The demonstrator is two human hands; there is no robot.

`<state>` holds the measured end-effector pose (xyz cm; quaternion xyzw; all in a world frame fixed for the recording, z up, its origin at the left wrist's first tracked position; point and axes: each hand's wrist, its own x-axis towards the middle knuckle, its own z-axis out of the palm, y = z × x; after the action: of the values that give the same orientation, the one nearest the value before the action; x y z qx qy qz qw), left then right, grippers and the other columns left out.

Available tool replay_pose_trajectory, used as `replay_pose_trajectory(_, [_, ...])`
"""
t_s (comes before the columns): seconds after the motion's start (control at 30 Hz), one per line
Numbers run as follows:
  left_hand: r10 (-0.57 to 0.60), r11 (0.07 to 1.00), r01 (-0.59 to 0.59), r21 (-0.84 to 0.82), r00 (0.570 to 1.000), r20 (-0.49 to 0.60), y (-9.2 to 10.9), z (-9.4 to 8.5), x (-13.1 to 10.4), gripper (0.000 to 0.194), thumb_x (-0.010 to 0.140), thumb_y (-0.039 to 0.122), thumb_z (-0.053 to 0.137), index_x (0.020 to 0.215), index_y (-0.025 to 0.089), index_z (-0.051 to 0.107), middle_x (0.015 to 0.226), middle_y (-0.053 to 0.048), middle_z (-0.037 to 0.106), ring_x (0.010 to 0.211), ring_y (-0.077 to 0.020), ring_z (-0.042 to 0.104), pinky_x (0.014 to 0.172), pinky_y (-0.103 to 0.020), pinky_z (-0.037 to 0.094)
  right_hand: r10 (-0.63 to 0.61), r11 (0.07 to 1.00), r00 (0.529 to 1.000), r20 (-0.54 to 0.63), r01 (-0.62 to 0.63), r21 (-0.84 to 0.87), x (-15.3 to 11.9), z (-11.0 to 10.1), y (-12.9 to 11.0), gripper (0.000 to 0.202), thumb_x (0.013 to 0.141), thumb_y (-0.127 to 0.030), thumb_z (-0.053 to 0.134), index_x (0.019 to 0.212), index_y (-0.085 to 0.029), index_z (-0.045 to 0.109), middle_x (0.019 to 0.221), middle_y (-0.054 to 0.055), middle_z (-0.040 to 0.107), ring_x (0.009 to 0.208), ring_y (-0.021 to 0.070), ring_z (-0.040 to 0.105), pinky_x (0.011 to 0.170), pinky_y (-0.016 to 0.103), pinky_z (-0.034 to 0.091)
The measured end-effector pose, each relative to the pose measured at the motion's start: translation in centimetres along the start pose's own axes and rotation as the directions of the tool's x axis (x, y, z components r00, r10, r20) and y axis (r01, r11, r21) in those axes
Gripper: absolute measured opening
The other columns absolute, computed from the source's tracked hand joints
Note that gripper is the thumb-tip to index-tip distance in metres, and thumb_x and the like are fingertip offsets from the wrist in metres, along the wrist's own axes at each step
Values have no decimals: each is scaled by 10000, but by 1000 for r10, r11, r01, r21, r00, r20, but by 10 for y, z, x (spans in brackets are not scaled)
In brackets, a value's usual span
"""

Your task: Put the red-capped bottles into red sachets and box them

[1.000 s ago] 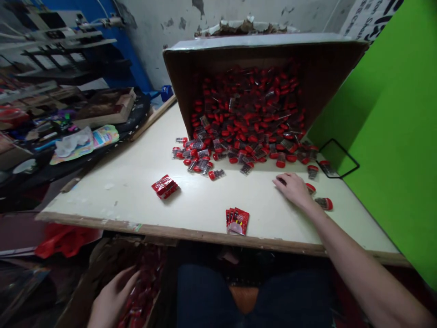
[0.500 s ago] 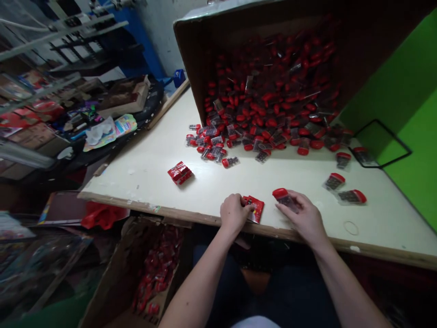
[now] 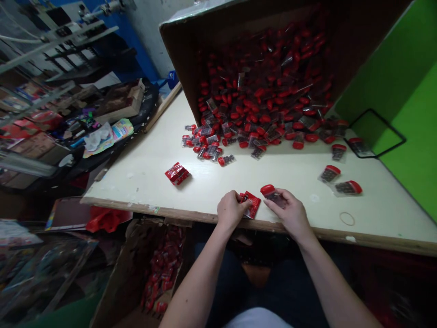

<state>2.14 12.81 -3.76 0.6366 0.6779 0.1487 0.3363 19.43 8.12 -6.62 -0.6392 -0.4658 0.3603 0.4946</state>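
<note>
Near the table's front edge, my left hand [image 3: 232, 209] is closed on a red printed packet [image 3: 252, 205], thumb on top. Just right of it, my right hand [image 3: 289, 208] grips a small clear pack with a red cap [image 3: 268, 189] and dark round pieces inside. The cap points left, towards the red packet, with a small gap between them. A stack of red packets [image 3: 177, 173] lies to the left on the table. Three similar red-capped packs lie to the right, one of them here [image 3: 348, 187].
A large cardboard box [image 3: 180, 68] on its side spills many red-capped packs onto the white table [image 3: 143, 177]. A rubber band [image 3: 347, 218] and a black wire frame [image 3: 404, 136] are at right. Below the edge, an open carton [image 3: 116, 278] holds red packets.
My right hand has brought the red-capped pack left, closer to the red packet. My left hand keeps its hold on the packet. The camera view has shifted slightly.
</note>
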Motion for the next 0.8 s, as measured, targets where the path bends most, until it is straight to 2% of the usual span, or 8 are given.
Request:
replay_pose_trajectory(0.13, [-5,1000,5,2,1000,-15,-3,2,0,233,706,394,636,607,198,561,606,-7,588,590,-142,503,537,-251,291,24,1000,999,-29,-24,14,-4,-4,1,373,720,-388,695,1027,-191,617,997,87,689,875,228,653,858,415,491])
replay_pose_trajectory(0.3, [115,992,-114,-61,993,24,-13,-4,2,383,802,446,499,526,183,545,477,14,474,500,-120,415,516,-260,261,49,998,998,-35,-48,32,-11,-11,3,383,719,-391,694,1034,-188,616,995,83,690,876,226,653,868,413,488])
replay_pose_trajectory(0.5, [141,987,-132,-90,985,99,-22,-12,-4,417,860,462,386,648,174,602,632,-31,575,616,-150,507,591,-260,329,53,996,998,-42,-50,75,-16,-10,3,378,710,-392,701,1018,-186,625,973,81,696,851,220,659,842,390,497])
replay_pose_trajectory(0.67, [203,979,-201,-29,973,105,-24,-14,-8,363,888,410,350,708,192,577,703,-34,552,654,-152,509,630,-260,349,34,998,999,-15,-33,45,-13,4,-3,347,725,-396,677,1000,-193,617,949,67,697,813,207,659,783,361,505])
replay_pose_trajectory(0.8, [214,976,-210,-53,974,73,-26,-16,-9,334,892,380,359,717,196,575,699,-23,520,669,-153,505,645,-260,360,-44,984,995,89,59,-168,-8,28,-16,282,716,-356,663,948,-198,634,932,58,679,806,207,641,759,346,496])
